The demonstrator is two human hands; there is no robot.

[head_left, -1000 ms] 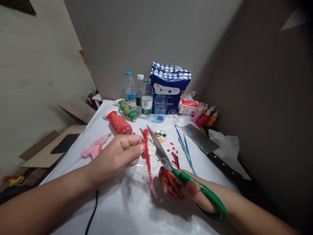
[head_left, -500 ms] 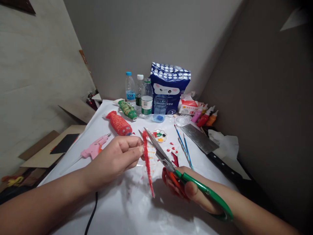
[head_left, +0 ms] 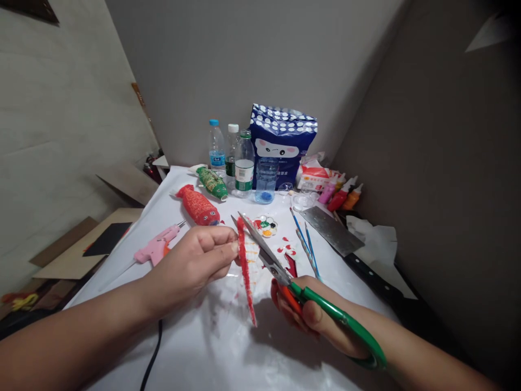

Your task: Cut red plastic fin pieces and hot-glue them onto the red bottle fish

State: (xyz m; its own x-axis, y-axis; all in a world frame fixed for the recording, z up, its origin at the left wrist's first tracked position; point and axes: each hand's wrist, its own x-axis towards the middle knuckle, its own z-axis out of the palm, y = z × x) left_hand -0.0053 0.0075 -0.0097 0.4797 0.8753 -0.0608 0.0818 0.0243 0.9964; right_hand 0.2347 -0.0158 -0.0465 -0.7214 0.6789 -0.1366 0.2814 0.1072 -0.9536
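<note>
My left hand (head_left: 203, 255) pinches a thin painted piece (head_left: 245, 271), white with a red edge and orange strokes; its material I cannot make out. In my right hand (head_left: 309, 309) are scissors (head_left: 334, 312) with green and orange handles. Their blades are parted around the upper end of the red-edged piece. Just behind the blades lies a flower-shaped paint palette (head_left: 266, 226). A red painted fish (head_left: 198, 206) with eyes and a green painted fish (head_left: 212, 183) lie beyond my left hand.
Left of my hand rests a pink glue gun (head_left: 157, 247). Paintbrushes (head_left: 307, 241) and a cleaver (head_left: 334, 231) lie on the right. Plastic bottles (head_left: 244, 168), a blue bag (head_left: 280, 144) and paint bottles (head_left: 341, 196) stand at the back of the white-covered table (head_left: 183, 347).
Hardly anything differs. The scissors and the red-edged piece have shifted by a very small amount, with the blades still parted around it.
</note>
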